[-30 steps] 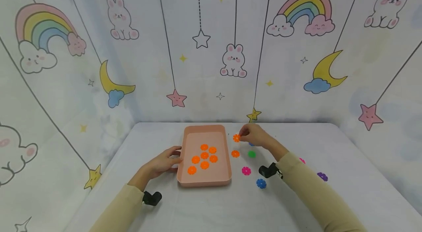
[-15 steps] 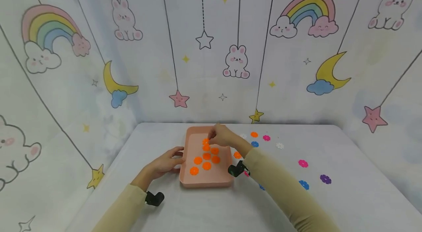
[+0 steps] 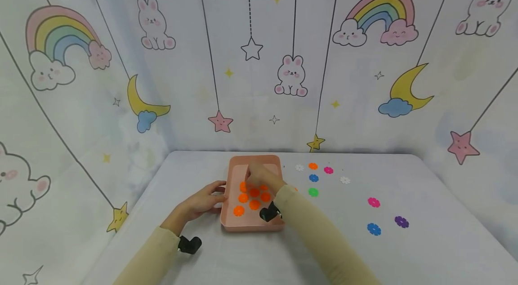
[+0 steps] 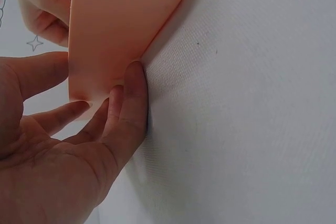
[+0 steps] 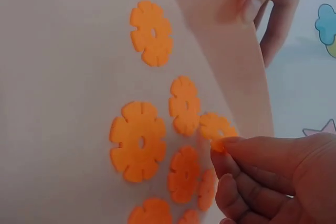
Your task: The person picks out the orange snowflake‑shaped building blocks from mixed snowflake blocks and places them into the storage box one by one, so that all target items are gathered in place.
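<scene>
In the head view, a peach tray (image 3: 232, 222) stands on the white table with several orange notched flower-shaped discs (image 3: 238, 211) lying in it. My left hand (image 3: 204, 202) holds the tray's left wall; the left wrist view shows the fingers against its outer face and the thumb at the rim. Over the tray's middle, my right hand (image 3: 261, 177) pinches one orange flower disc (image 5: 215, 124) between thumb and fingertips, close beside other discs. The right hand hides part of the discs beneath it.
Right of the tray, loose flower discs lie scattered: an orange one (image 3: 313, 166), a green one (image 3: 313, 192), a purple one (image 3: 402, 222), blue, pink and white ones. A cartoon-print curtain (image 3: 259, 96) stands behind the table.
The right hand took an orange disc from the table right of the tray, carried it left over the tray, then lower and nearer the lying discs. The left hand stays at the tray's wall.
</scene>
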`<control>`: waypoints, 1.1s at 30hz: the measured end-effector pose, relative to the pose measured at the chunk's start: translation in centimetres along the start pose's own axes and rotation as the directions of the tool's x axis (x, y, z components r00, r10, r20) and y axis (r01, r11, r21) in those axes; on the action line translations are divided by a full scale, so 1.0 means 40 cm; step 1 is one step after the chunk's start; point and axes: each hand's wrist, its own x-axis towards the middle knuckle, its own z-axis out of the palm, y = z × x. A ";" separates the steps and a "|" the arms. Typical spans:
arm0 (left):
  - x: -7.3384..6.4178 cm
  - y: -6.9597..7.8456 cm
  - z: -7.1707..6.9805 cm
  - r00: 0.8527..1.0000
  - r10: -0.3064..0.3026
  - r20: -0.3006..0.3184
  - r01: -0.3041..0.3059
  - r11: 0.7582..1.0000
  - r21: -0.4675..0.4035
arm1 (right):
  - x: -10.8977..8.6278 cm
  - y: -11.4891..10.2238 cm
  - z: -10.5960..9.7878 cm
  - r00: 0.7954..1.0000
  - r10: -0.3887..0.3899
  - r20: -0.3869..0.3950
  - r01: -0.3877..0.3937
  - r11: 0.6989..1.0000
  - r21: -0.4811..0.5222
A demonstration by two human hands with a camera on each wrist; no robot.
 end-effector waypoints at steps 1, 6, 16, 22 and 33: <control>0.000 0.001 0.001 1.000 -0.001 0.000 0.001 1.000 0.000 | -0.001 -0.001 0.002 1.000 0.009 -0.002 -0.009 1.000 -0.002; 0.000 0.004 0.004 1.000 -0.004 0.000 0.004 1.000 0.007 | -0.007 0.000 0.006 0.999 0.031 -0.015 -0.032 0.999 -0.021; 0.009 -0.003 -0.003 1.000 0.000 -0.005 0.000 1.000 0.011 | -0.035 0.024 -0.068 1.000 -0.007 -0.017 0.005 0.997 -0.074; 0.011 -0.003 -0.005 1.000 0.000 -0.008 0.000 1.000 0.012 | -0.092 0.080 -0.159 0.990 -0.132 -0.048 0.128 0.988 -0.080; 0.005 -0.004 0.000 1.000 0.000 0.002 0.000 1.000 0.002 | -0.177 0.310 -0.288 0.971 -0.157 -0.178 0.150 0.987 -0.054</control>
